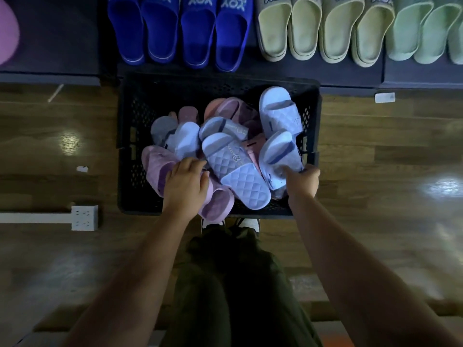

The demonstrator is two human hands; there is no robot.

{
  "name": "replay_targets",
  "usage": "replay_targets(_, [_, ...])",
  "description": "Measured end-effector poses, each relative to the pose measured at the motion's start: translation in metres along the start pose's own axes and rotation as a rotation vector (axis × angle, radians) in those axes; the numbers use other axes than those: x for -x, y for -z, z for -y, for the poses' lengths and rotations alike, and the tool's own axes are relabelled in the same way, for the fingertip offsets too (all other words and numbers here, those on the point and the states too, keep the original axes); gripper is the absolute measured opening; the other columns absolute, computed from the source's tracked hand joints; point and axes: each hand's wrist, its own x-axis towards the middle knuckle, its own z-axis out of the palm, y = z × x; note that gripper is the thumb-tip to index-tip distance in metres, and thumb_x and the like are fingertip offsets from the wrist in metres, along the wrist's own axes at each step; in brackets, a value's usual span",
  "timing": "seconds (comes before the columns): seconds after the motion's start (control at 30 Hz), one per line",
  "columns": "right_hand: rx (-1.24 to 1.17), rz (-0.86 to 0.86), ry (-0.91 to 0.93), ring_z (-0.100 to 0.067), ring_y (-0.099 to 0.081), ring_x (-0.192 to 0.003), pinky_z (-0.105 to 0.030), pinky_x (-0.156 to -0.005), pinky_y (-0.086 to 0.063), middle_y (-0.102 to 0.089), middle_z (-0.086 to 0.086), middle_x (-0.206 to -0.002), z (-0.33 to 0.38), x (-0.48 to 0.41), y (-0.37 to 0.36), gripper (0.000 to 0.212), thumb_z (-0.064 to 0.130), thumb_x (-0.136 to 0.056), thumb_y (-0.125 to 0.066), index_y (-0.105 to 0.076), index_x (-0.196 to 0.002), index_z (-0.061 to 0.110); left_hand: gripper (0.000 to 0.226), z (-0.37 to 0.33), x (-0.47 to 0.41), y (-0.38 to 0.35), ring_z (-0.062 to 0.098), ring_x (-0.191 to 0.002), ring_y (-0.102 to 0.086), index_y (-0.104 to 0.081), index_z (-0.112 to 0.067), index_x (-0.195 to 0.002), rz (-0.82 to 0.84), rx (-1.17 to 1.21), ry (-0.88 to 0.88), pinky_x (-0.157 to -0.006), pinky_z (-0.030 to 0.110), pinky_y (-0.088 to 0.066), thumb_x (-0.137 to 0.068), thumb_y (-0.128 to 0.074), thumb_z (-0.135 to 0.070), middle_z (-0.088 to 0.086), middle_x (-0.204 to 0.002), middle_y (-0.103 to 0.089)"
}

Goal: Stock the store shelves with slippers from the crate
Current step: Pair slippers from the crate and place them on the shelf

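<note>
A black perforated crate (132, 116) stands on the floor in front of me, filled with several pale lilac and pink slippers. My left hand (185, 186) lies curled over a pink slipper (215, 204) at the crate's near left. At the near right corner my right hand (304, 181) closes its fingers on a lilac slipper (279, 154). A quilted lilac slipper (235, 174) lies between the two hands. The low dark shelf (350, 78) beyond the crate carries rows of slippers.
On the shelf stand blue slippers (180, 33), pale yellow slippers (323, 28) and green slippers (423, 31). A white power strip (84, 217) lies on the wooden floor at left. My feet and dark trousers are just behind the crate.
</note>
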Motion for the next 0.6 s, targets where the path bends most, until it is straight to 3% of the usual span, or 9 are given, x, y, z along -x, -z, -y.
replay_targets(0.17, [-0.126, 0.036, -0.184, -0.027, -0.064, -0.091, -0.028, -0.065, -0.048, -0.065, -0.009, -0.101, 0.005, -0.007, -0.003, 0.05, 0.017, -0.069, -0.079, -0.057, -0.113, 0.003, 0.024, -0.004, -0.004, 0.001, 0.035, -0.093, -0.061, -0.063, -0.008, -0.109, 0.004, 0.029, -0.022, -0.08, 0.047, -0.05, -0.09, -0.056, -0.019, 0.012, -0.107, -0.062])
replay_targets(0.27, [-0.169, 0.061, -0.228, -0.023, -0.062, -0.078, -0.025, -0.053, -0.05, -0.068, -0.009, -0.097, 0.003, -0.004, 0.0, 0.038, 0.011, -0.073, -0.076, -0.063, -0.107, 0.004, 0.023, -0.007, -0.004, 0.007, 0.033, -0.094, -0.061, -0.063, -0.008, -0.11, 0.015, 0.033, -0.036, -0.081, 0.047, -0.05, -0.09, -0.056, -0.019, 0.011, -0.109, -0.062])
replay_targets(0.3, [-0.195, 0.068, -0.212, -0.023, -0.062, -0.078, -0.027, -0.053, -0.053, -0.068, -0.01, -0.097, 0.002, 0.0, 0.002, 0.036, 0.012, -0.074, -0.076, -0.062, -0.106, 0.003, 0.024, -0.007, -0.003, 0.01, 0.032, -0.094, -0.061, -0.063, -0.009, -0.11, 0.022, 0.031, -0.036, -0.081, 0.046, -0.05, -0.09, -0.055, -0.02, 0.01, -0.109, -0.062])
replay_targets(0.4, [-0.348, 0.139, -0.146, -0.027, -0.068, -0.094, -0.041, -0.077, -0.059, -0.068, -0.013, -0.105, 0.003, 0.017, 0.009, 0.049, 0.008, -0.071, -0.076, -0.054, -0.115, 0.003, 0.028, -0.007, -0.001, 0.021, 0.028, -0.097, -0.061, -0.063, -0.013, -0.111, 0.041, 0.013, -0.029, -0.084, 0.044, -0.048, -0.091, -0.048, -0.026, 0.007, -0.11, -0.062])
replay_targets(0.5, [-0.385, 0.222, -0.02, -0.025, -0.066, -0.094, -0.046, -0.076, -0.059, -0.064, -0.009, -0.107, 0.017, 0.047, 0.013, 0.054, 0.001, -0.074, -0.074, -0.041, -0.116, 0.011, 0.039, -0.012, 0.003, 0.038, 0.029, -0.096, -0.061, -0.063, -0.011, -0.11, 0.049, 0.025, -0.041, -0.084, 0.045, -0.049, -0.09, -0.038, -0.032, 0.008, -0.108, -0.062])
replay_targets(0.57, [-0.31, 0.269, 0.117, -0.023, -0.066, -0.094, -0.041, -0.08, -0.058, -0.065, -0.007, -0.105, 0.029, 0.067, 0.011, 0.059, 0.004, -0.071, -0.076, -0.041, -0.117, 0.016, 0.039, -0.014, 0.005, 0.049, 0.032, -0.095, -0.061, -0.064, -0.008, -0.109, 0.032, 0.024, -0.042, -0.083, 0.045, -0.05, -0.089, -0.039, -0.03, 0.012, -0.108, -0.063])
replay_targets(0.6, [-0.247, 0.281, 0.181, -0.019, -0.066, -0.091, -0.031, -0.078, -0.057, -0.066, -0.005, -0.104, 0.035, 0.076, 0.009, 0.06, 0.007, -0.072, -0.077, -0.042, -0.12, 0.017, 0.038, -0.014, 0.006, 0.054, 0.033, -0.095, -0.061, -0.063, -0.008, -0.109, 0.026, 0.014, -0.037, -0.082, 0.044, -0.05, -0.089, -0.039, -0.03, 0.012, -0.108, -0.062])
